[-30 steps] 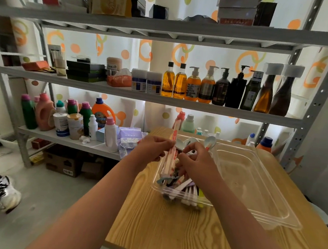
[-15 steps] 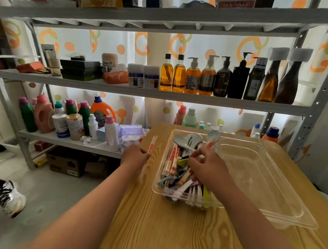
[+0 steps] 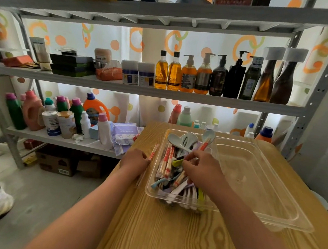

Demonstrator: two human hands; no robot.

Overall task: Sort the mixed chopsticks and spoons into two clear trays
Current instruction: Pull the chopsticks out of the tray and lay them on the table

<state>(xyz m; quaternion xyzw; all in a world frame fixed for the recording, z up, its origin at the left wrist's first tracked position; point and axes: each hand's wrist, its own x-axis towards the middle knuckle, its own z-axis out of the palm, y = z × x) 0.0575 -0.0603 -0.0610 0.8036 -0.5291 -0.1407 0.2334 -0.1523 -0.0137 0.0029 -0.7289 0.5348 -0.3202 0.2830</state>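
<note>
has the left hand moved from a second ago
Yes. The left hand, gripping wrapped chopsticks, has gone left, from above the full tray to outside its left wall, over the table.

A grey metal shelf is filled with bottles and boxes. A curtain with orange circles is lit from behind. Cardboard boxes are kept on the grey floor.

Large Chinese character 美 on orange pump bottle, other labels too blurred to read
</note>
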